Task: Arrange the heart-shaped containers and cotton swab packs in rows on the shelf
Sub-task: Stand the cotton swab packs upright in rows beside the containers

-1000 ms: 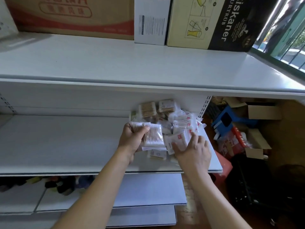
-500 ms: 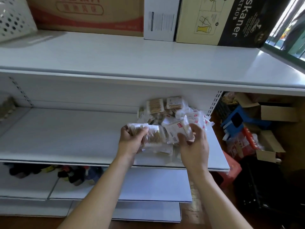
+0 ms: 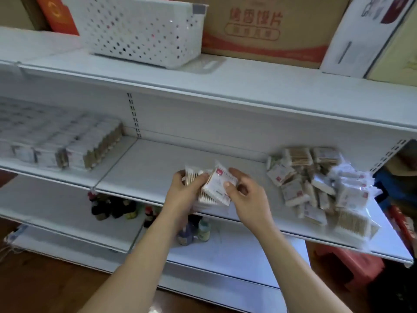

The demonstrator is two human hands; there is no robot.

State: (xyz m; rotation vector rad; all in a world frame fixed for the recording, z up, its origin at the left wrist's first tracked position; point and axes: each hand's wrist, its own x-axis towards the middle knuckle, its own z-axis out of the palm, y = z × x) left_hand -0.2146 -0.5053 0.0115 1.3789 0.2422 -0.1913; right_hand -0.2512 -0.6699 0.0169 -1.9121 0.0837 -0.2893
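Head view: a few swab packs (image 3: 214, 188) have been lifted from the pile (image 3: 316, 186) at 3 o'clock and carried left. They are gripped by the left hand (image 3: 185, 190) and pinched by the right hand (image 3: 246, 195) above the bare shelf (image 3: 144, 168); finished rows (image 3: 67, 143) lie at 9 o'clock, so placement there seems next.

White shelf (image 3: 158, 168), heaped swab packs (image 3: 316, 188)

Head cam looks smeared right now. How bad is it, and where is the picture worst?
Head view: motion blur throughout, worst on the rows at far left; hands and held packs soft but readable; shelf edges bow from the wide-angle lens; flat lighting, no harsh glare.
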